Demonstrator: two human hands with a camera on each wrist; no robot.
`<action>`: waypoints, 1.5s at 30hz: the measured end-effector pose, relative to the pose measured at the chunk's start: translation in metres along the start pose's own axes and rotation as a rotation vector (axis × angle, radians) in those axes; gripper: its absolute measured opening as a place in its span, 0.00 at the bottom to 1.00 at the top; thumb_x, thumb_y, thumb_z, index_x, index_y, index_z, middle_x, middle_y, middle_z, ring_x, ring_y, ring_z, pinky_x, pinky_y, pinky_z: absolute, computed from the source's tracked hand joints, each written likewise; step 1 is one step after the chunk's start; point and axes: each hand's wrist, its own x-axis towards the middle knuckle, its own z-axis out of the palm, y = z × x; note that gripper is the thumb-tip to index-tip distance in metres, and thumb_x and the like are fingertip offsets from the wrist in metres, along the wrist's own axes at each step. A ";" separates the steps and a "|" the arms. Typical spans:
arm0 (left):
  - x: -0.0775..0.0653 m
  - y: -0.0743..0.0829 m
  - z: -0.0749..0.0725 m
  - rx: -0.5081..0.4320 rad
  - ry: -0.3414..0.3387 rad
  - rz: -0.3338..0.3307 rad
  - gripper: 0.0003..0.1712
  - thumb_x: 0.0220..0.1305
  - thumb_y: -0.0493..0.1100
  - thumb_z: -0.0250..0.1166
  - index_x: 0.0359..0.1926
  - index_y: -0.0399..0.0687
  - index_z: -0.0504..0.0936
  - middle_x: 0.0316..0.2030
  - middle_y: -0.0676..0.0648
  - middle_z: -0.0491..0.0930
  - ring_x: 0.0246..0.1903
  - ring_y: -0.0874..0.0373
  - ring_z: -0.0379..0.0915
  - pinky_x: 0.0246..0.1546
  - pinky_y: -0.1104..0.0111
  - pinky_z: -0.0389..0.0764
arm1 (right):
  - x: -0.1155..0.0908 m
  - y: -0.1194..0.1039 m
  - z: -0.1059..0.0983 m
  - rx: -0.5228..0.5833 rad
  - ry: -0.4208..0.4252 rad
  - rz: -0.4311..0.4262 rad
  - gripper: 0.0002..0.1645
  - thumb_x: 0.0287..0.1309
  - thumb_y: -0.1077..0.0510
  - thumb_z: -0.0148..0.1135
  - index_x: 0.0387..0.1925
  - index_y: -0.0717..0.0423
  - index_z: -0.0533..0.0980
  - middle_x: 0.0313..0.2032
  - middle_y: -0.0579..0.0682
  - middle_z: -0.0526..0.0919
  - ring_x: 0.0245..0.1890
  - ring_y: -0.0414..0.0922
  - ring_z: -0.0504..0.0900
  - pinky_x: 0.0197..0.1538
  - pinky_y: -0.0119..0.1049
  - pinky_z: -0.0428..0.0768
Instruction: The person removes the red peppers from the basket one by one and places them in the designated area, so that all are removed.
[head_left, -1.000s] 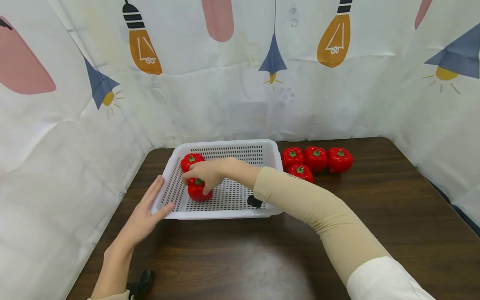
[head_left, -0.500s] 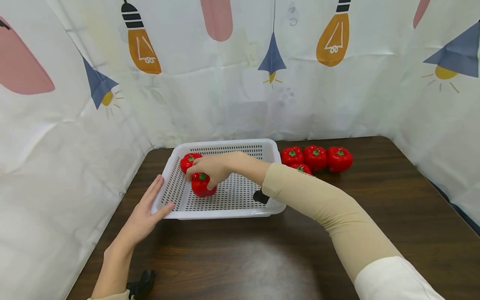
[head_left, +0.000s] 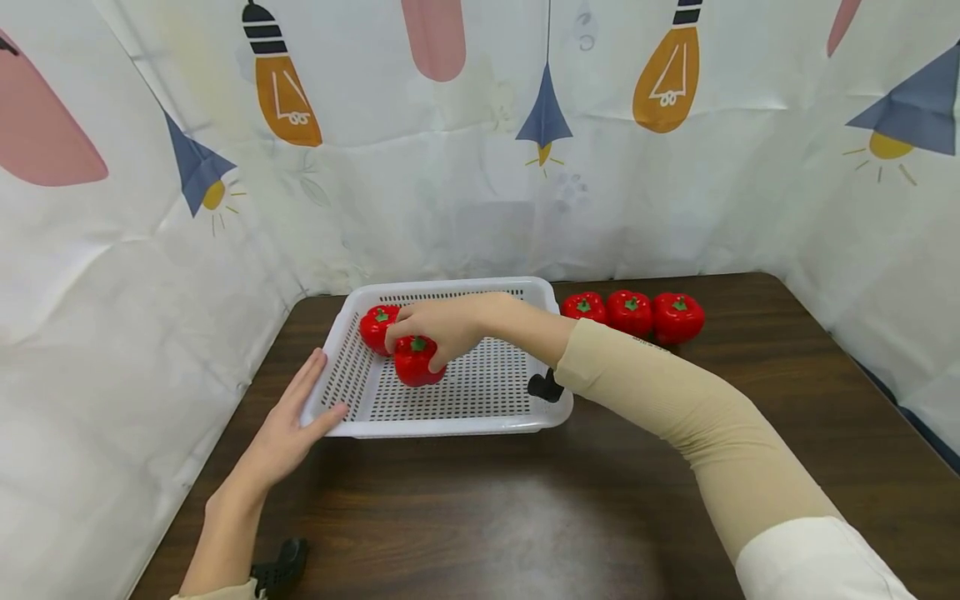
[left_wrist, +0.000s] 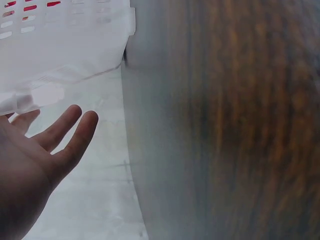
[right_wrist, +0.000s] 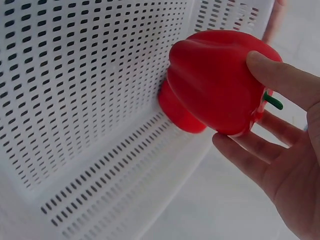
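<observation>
My right hand (head_left: 447, 323) grips a glossy red bell pepper (head_left: 417, 368) near its green stem, above the floor of the white perforated basket (head_left: 450, 428). In the right wrist view the thumb lies on one side of the bell pepper (right_wrist: 215, 80) and the fingers on the other. A second red bell pepper (head_left: 377, 328) rests in the back left part of the basket; the held one partly covers it in the right wrist view. My left hand (head_left: 279, 440) is at the basket's left rim, fingers extended and thumb spread along the front corner.
Right of the basket, red bell peppers (head_left: 678, 318) stand in a row on the dark wooden table (head_left: 480, 517); the right sleeve (head_left: 660, 392) hides part of that area. A white printed curtain (head_left: 480, 192) encloses the back and sides. A black wrist device (head_left: 546, 386) overlaps the basket's right end.
My right hand has moved right and slightly back with the held bell pepper, away from the basket's left side. The right sleeve now covers a bell pepper seen earlier. My left hand stays put.
</observation>
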 end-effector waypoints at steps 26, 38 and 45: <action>-0.002 0.001 -0.001 -0.041 0.002 -0.012 0.51 0.70 0.49 0.67 0.83 0.53 0.46 0.82 0.49 0.39 0.75 0.33 0.46 0.65 0.30 0.53 | -0.091 0.002 -0.006 -0.012 0.101 -0.059 0.38 0.57 0.55 0.77 0.66 0.43 0.71 0.64 0.45 0.70 0.61 0.41 0.69 0.51 0.30 0.79; -0.001 0.003 -0.001 -0.051 -0.001 -0.010 0.51 0.71 0.49 0.66 0.83 0.53 0.46 0.82 0.49 0.39 0.75 0.33 0.46 0.64 0.31 0.52 | -0.141 0.014 -0.004 0.061 0.175 0.005 0.34 0.59 0.58 0.75 0.65 0.43 0.72 0.66 0.46 0.68 0.62 0.45 0.68 0.51 0.36 0.82; 0.000 0.003 0.000 -0.051 0.002 -0.011 0.51 0.71 0.49 0.66 0.83 0.54 0.46 0.82 0.49 0.39 0.75 0.33 0.45 0.65 0.30 0.52 | -0.171 0.023 -0.001 0.066 0.236 0.005 0.33 0.60 0.58 0.75 0.64 0.44 0.73 0.65 0.44 0.69 0.62 0.44 0.69 0.53 0.38 0.81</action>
